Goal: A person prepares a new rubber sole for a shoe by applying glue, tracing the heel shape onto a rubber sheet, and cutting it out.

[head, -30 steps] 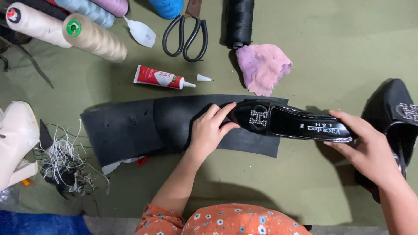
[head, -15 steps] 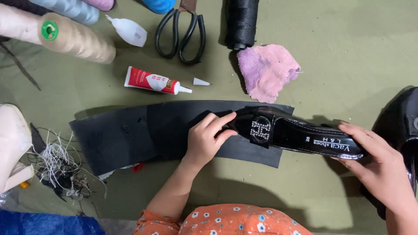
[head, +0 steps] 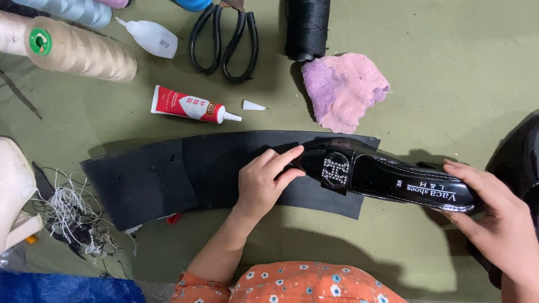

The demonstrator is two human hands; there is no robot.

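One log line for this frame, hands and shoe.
left hand: on shoe toe | right hand: holds heel end | shoe: lying on black sheet | glue tube: uncapped

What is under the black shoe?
A curved black rubber sheet lies under the black shoe, on the green surface. The sole is hidden. Left hand presses the toe; right hand holds the heel.
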